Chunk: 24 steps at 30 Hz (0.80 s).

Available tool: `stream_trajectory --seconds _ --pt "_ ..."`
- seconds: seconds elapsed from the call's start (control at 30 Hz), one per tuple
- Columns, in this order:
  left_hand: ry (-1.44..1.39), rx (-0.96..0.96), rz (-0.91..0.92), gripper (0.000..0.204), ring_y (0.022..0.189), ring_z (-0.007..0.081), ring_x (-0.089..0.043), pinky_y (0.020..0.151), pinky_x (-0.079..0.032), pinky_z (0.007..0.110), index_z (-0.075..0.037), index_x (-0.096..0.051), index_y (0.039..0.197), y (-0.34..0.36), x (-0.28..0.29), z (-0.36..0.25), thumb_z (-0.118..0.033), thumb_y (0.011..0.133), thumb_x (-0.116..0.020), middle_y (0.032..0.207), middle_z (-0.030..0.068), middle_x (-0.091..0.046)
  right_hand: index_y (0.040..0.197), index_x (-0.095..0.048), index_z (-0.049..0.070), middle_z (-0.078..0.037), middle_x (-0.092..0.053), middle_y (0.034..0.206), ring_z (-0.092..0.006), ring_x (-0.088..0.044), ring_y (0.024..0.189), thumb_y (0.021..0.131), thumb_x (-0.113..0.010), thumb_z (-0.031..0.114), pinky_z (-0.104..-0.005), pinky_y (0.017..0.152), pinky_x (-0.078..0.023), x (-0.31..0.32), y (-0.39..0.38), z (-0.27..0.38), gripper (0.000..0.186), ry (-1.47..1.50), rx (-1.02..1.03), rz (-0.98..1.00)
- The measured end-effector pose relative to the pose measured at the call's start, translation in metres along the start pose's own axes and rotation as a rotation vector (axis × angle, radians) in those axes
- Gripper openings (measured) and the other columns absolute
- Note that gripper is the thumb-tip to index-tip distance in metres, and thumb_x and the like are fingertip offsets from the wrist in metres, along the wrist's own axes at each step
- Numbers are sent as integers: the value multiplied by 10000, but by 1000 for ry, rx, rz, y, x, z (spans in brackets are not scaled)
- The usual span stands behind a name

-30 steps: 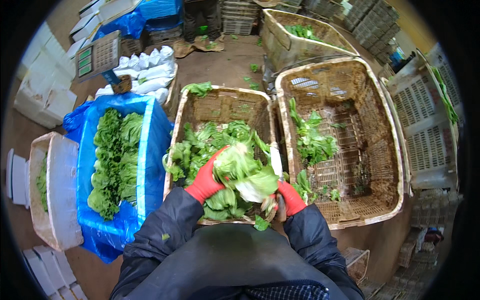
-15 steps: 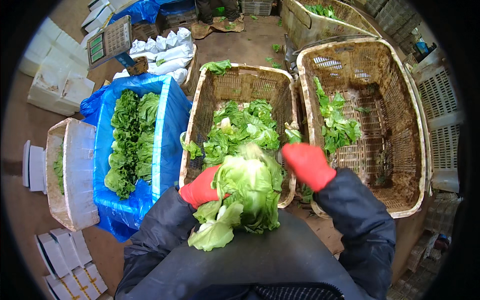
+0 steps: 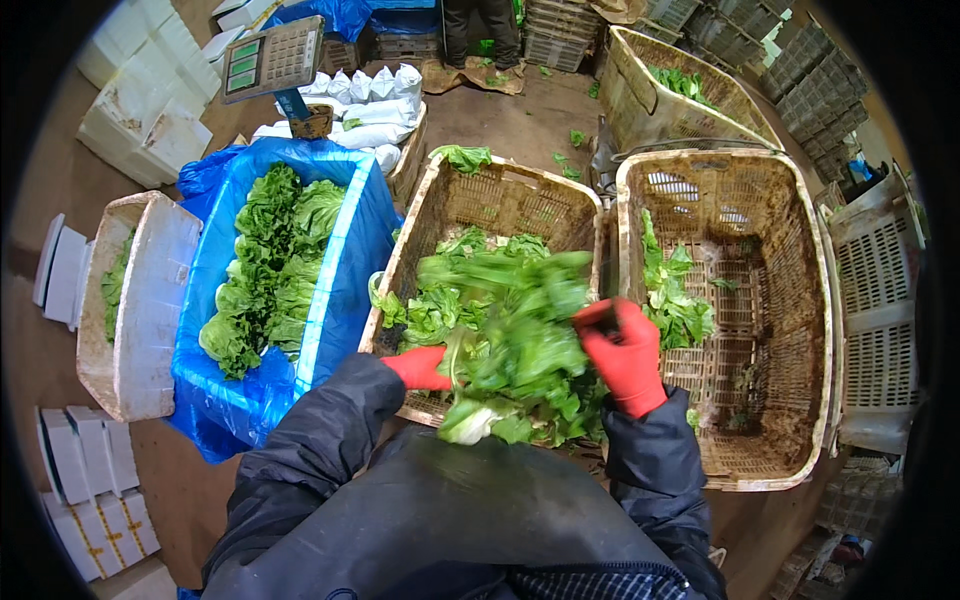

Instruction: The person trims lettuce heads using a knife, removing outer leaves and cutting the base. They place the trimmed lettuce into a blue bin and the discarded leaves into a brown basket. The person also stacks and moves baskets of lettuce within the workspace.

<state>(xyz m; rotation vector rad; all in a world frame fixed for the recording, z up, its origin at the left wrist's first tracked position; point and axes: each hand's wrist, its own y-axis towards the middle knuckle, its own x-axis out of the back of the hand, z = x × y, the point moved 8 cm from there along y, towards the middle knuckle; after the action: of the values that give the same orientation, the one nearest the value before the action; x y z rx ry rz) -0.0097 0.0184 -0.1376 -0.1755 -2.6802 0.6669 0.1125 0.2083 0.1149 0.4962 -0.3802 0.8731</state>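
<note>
A leafy green head of lettuce (image 3: 510, 340), smeared by motion, hangs over the near part of the middle crate, its pale base toward me. On its left side my left hand (image 3: 418, 368), in a red glove, grips it; the fingertips are hidden behind leaves. My right hand (image 3: 625, 352), also red-gloved, is at the lettuce's right edge with its fingers curled; what they hold, if anything, is hidden. Loose lettuce leaves (image 3: 415, 318) lie in the brown middle crate (image 3: 500, 200) underneath.
To the left, a blue-lined box (image 3: 345, 235) holds rows of lettuce, beside a white foam box (image 3: 160, 300). A scale (image 3: 270, 62) stands behind. At right, a dirty crate (image 3: 735, 460) contains some leaves (image 3: 680, 305). A person's legs (image 3: 480, 30) show at the back.
The lettuce has turned so its leafy part spreads up and away, its pale base now nearer me. My right hand has come down beside it. The view has shifted slightly.
</note>
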Motion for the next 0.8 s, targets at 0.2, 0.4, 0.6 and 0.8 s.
stream_trajectory --seconds 0.2,0.4,0.6,0.8 --pt "199 108 -127 644 1094 320 -540 910 -427 372 -85 -395 1337 -26 12 9 -282 764 -614 1192 212 -549 786 -561 105 -117 -555 763 -357 -570 700 686 -600 45 -431 593 -464 -39 10 -28 123 -542 212 318" --pt "0 -30 -70 690 1189 328 -464 988 -369 356 -28 -336 1363 -6 -15 -6 -246 764 -601 1289 238 -462 841 -586 17 -63 -637 790 -157 -613 704 728 -627 -29 -307 606 -482 39 -11 -28 129 267 -331 -1" --pt "-960 -559 -86 984 1306 188 -302 1076 -228 349 -74 -157 1445 -17 25 -137 -152 668 -756 1410 73 -345 1287 -412 19 -171 -509 1228 -286 -530 1095 916 -466 289 -454 941 -437 -41 -52 -57 462 1284 -535 -85" --pt "-817 -553 -451 883 1206 183 -426 1034 -305 343 -71 -297 1398 -17 68 -165 -411 716 -743 1303 72 -476 1289 -459 97 -126 -524 1259 -295 -531 1108 884 -483 496 -445 914 -452 -68 -133 -116 569 1639 -823 -213"
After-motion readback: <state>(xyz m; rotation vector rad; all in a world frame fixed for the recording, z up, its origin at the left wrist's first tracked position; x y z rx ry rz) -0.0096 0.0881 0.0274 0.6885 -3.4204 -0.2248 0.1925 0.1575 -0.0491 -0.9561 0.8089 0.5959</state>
